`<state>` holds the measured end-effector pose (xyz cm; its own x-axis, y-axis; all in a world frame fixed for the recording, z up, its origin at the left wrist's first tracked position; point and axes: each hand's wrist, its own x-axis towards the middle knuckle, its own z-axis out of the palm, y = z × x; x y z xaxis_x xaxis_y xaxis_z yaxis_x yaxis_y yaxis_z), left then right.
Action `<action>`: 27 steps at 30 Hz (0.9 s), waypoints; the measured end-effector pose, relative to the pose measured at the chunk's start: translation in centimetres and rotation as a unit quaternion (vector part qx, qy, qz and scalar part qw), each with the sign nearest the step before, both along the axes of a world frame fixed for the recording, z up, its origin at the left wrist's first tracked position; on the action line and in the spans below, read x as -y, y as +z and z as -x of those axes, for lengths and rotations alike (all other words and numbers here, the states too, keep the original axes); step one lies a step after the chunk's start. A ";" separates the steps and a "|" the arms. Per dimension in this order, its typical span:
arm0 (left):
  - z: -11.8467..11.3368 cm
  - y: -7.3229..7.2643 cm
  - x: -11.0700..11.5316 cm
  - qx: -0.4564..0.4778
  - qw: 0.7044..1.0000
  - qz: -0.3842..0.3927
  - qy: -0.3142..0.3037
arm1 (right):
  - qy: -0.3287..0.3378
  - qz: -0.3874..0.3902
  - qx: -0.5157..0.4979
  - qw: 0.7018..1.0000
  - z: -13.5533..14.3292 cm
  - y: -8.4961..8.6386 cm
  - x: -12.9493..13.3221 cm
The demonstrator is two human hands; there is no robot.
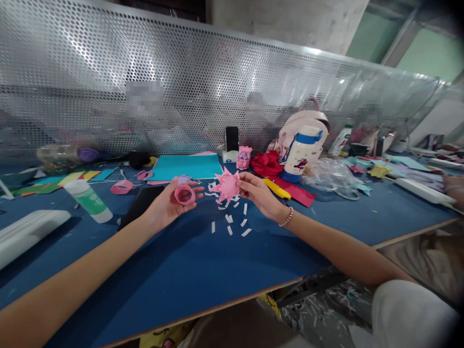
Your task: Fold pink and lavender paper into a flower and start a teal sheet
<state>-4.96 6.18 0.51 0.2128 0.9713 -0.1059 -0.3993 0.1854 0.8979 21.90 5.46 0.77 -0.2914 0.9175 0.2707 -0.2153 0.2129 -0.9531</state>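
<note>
In my left hand [168,202] is a pink ring [184,195] that looks like a roll of tape, held at the palm side with the fingers partly stretched out. My right hand [259,193] pinches the right edge of a pink folded-paper piece [228,185] with pointed tips all round. The two hands are apart, both raised over the blue table [195,270]. Beneath the spiky piece lie several small white paper strips [229,219]. A small purple folded piece [184,179] shows behind the left fingers, partly hidden.
Behind my hands lie turquoise sheets [184,166] and a stacked pink-and-purple paper piece [244,158]. A phone [232,139] stands upright there. To the right are a yellow cutter [277,188], a bottle [300,154] and a backpack [319,118]. A glue tube [89,200] lies left.
</note>
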 end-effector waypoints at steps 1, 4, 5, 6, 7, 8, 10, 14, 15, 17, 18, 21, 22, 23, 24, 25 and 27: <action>0.0 0.1 0.1 0.010 1.000 0.007 -0.006 | 0.000 0.000 0.000 1.000 0.0 0.0 0.0; -0.2 0.3 0.4 0.032 0.999 0.022 -0.016 | -0.001 0.000 0.005 1.000 0.0 0.0 0.0; -0.3 0.4 0.5 0.035 0.999 0.024 -0.017 | 0.000 -0.001 0.006 1.000 0.0 0.0 0.0; -0.4 0.5 0.6 0.036 0.999 0.024 -0.018 | 0.001 -0.001 0.007 1.000 0.0 0.0 0.0; -0.4 0.5 0.7 0.036 0.999 0.023 -0.018 | 0.002 -0.002 0.007 1.000 0.0 0.0 0.0; -0.5 0.6 0.8 0.034 0.999 0.020 -0.018 | 0.003 -0.002 0.006 1.000 0.0 -0.1 0.0; -0.4 0.5 0.9 0.029 0.999 0.012 -0.016 | 0.006 -0.003 0.004 1.000 0.0 -0.1 0.0; -0.3 0.4 0.8 0.023 1.000 -0.003 -0.020 | 0.007 -0.007 0.007 1.000 -0.1 -0.2 -0.1; -0.2 0.4 0.8 0.024 0.999 -0.005 -0.022 | 0.006 -0.007 0.007 1.000 -0.1 -0.2 -0.1; -0.3 0.5 0.8 0.025 0.999 -0.007 -0.021 | 0.006 -0.006 0.006 1.000 0.0 -0.2 -0.1; -0.4 0.6 0.8 0.025 1.000 -0.007 -0.018 | 0.006 -0.006 0.006 1.000 0.0 -0.2 -0.1; -0.7 0.8 0.8 0.023 1.000 -0.004 -0.003 | 0.005 -0.007 0.008 1.000 0.0 -0.1 -0.1; -0.7 0.8 0.7 0.023 1.000 -0.004 -0.001 | 0.004 -0.007 0.008 1.000 0.0 -0.1 -0.1; -0.8 0.7 0.6 0.024 1.000 -0.006 0.000 | 0.003 -0.008 0.008 1.000 0.0 -0.1 -0.1; -0.8 0.7 0.5 0.025 1.000 -0.009 0.000 | 0.004 -0.008 0.008 1.000 0.0 -0.1 -0.1; -0.7 0.6 0.4 0.027 1.000 -0.014 0.000 | 0.004 -0.008 0.007 1.000 -0.1 -0.2 -0.1; -0.7 0.3 0.3 0.031 0.999 -0.021 -0.001 | 0.004 -0.007 0.008 1.000 -0.1 -0.2 -0.1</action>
